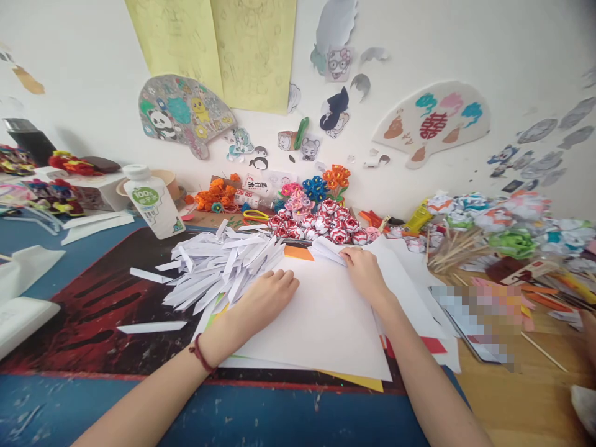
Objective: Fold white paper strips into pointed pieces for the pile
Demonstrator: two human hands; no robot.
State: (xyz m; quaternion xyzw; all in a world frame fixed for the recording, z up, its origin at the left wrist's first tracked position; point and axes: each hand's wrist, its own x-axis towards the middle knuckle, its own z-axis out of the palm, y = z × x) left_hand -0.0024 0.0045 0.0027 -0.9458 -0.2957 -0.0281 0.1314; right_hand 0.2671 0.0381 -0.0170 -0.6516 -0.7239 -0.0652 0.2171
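My left hand [272,297] rests on the large white paper sheets [326,323], its fingers curled down beside a heap of folded white paper strips [218,267]. Whether anything is under those fingers is hidden. At the far edge of the sheets, my right hand [365,270] pinches the end of a small folded white paper [328,250]. An orange paper edge [298,252] shows next to that paper. Yellow paper [358,380] sticks out under the near edge of the stack.
A white bottle [156,202] stands behind the heap. Paper flowers [338,220] line the wall side. To the right lie more white sheets [410,292], wooden sticks [459,248] and a flat, blurred-out object [475,323]. Part of a person shows at the right edge.
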